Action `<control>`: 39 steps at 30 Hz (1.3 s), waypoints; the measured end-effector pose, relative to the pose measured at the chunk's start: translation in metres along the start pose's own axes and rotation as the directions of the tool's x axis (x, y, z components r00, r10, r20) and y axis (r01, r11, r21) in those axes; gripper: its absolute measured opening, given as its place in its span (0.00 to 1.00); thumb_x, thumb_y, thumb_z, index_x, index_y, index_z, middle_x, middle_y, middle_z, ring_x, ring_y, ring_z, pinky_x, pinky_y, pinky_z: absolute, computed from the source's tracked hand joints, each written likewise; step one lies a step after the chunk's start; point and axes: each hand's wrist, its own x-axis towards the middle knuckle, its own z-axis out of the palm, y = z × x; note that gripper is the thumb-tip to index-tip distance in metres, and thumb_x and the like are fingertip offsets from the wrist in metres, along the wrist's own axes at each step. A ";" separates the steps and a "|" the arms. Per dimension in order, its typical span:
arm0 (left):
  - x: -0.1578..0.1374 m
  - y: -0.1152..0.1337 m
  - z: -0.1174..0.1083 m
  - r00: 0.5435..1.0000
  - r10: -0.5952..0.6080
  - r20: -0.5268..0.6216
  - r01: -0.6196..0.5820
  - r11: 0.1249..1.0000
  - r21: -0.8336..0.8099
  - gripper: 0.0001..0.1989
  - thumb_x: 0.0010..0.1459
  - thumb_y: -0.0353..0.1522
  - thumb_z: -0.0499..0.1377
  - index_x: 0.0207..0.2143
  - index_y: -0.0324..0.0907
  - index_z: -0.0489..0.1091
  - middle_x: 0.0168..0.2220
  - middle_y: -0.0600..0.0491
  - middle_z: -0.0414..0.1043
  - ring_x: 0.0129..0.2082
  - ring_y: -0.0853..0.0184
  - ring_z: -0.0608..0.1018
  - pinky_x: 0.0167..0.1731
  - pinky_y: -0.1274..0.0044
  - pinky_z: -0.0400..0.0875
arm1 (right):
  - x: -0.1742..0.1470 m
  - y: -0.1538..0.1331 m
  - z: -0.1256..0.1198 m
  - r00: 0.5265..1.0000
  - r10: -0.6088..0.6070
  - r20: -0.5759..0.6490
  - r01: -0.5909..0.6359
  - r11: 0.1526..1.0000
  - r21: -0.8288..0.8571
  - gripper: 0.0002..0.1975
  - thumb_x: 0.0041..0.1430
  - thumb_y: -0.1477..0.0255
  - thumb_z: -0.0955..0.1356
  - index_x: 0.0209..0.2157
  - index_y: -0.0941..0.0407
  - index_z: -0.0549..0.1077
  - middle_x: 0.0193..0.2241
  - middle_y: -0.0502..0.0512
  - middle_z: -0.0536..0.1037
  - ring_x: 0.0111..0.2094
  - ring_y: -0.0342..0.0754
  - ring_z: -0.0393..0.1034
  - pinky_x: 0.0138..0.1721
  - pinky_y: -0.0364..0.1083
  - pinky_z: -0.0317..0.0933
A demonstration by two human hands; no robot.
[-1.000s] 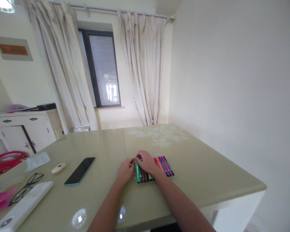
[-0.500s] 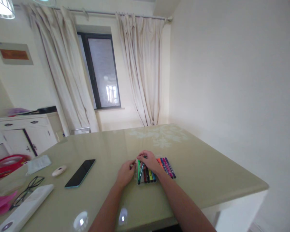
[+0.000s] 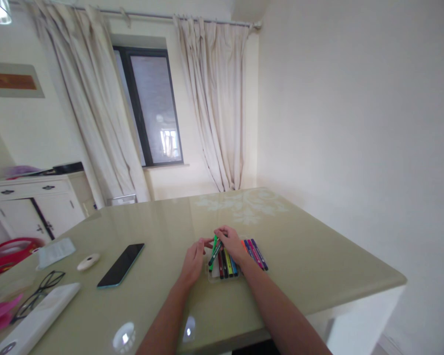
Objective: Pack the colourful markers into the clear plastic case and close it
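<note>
My right hand [image 3: 228, 243] pinches the upper ends of a bright green marker [image 3: 213, 244] and a dark green marker [image 3: 216, 253]. Both lean at a slant over the left end of a clear plastic case [image 3: 224, 280]. Several more markers, including a yellow marker [image 3: 228, 265], lie side by side in the case under my right hand and wrist. Beside the case's left edge is my left hand [image 3: 193, 260], its fingers stretched towards the green markers. I cannot make out whether its fingertips touch them. Purple and blue markers [image 3: 257, 254] lie just right of my right wrist.
To the left lie a phone [image 3: 121, 266], a round white object [image 3: 88, 262], eyeglasses [image 3: 40, 293], a long white device [image 3: 40, 320] and a pale blue mask-like sheet [image 3: 56, 252]. A red basket [image 3: 13, 256] stands at the far left. The glossy table [image 3: 318, 276] ends at the right near a wall.
The green markers have been lifted and tilted from their places by my right hand. My left hand's fingers have straightened out. The whole view has shifted slightly.
</note>
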 end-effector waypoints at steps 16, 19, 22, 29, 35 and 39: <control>0.000 -0.003 0.008 0.993 0.090 0.079 -0.094 0.995 0.046 0.23 0.65 0.40 0.53 0.58 0.41 0.69 0.41 0.49 0.76 0.38 0.65 0.76 0.38 0.74 0.71 | -0.005 -0.011 -0.001 0.987 -0.144 -0.075 0.140 0.988 -0.059 0.14 0.60 0.58 0.67 0.34 0.55 0.71 0.27 0.51 0.74 0.28 0.47 0.70 0.26 0.44 0.65; -0.001 -0.005 0.010 0.984 0.171 0.050 -0.179 0.949 0.260 0.21 0.69 0.35 0.47 0.60 0.41 0.66 0.48 0.46 0.73 0.48 0.62 0.76 0.50 0.71 0.70 | -0.006 -0.011 0.003 0.990 -0.141 -0.005 0.141 0.989 0.050 0.14 0.59 0.57 0.68 0.36 0.54 0.69 0.31 0.51 0.74 0.30 0.48 0.71 0.26 0.44 0.68; -0.002 -0.002 0.013 0.990 0.116 0.078 -0.140 0.838 0.527 0.22 0.70 0.35 0.47 0.64 0.43 0.61 0.51 0.45 0.71 0.47 0.62 0.77 0.46 0.73 0.71 | -0.008 -0.012 0.006 0.985 -0.163 0.056 0.158 0.984 0.082 0.14 0.60 0.58 0.68 0.40 0.53 0.71 0.32 0.51 0.76 0.34 0.48 0.73 0.33 0.46 0.70; 0.000 -0.002 0.004 0.995 -0.083 -0.053 0.090 0.549 0.831 0.22 0.72 0.34 0.43 0.64 0.41 0.60 0.50 0.43 0.71 0.39 0.62 0.80 0.36 0.74 0.71 | -0.010 -0.014 0.000 0.973 -0.162 -0.164 0.082 0.907 -0.414 0.17 0.70 0.64 0.58 0.34 0.55 0.73 0.30 0.54 0.79 0.34 0.48 0.74 0.36 0.45 0.63; -0.007 -0.012 -0.017 0.959 -0.218 -0.179 0.259 0.428 0.866 0.17 0.68 0.33 0.47 0.49 0.37 0.72 0.47 0.39 0.71 0.47 0.54 0.76 0.42 0.69 0.70 | -0.017 -0.020 0.007 0.989 -0.148 -0.031 0.045 0.487 -0.872 0.23 0.71 0.63 0.59 0.29 0.56 0.78 0.32 0.62 0.80 0.36 0.51 0.72 0.38 0.47 0.57; -0.007 -0.010 -0.019 0.958 -0.173 -0.227 0.283 0.453 0.846 0.17 0.67 0.34 0.48 0.45 0.38 0.75 0.47 0.39 0.71 0.48 0.53 0.73 0.45 0.66 0.69 | -0.019 -0.020 0.012 0.985 -0.175 0.005 0.066 0.341 -0.938 0.20 0.70 0.63 0.62 0.31 0.55 0.81 0.35 0.63 0.80 0.39 0.52 0.72 0.40 0.47 0.57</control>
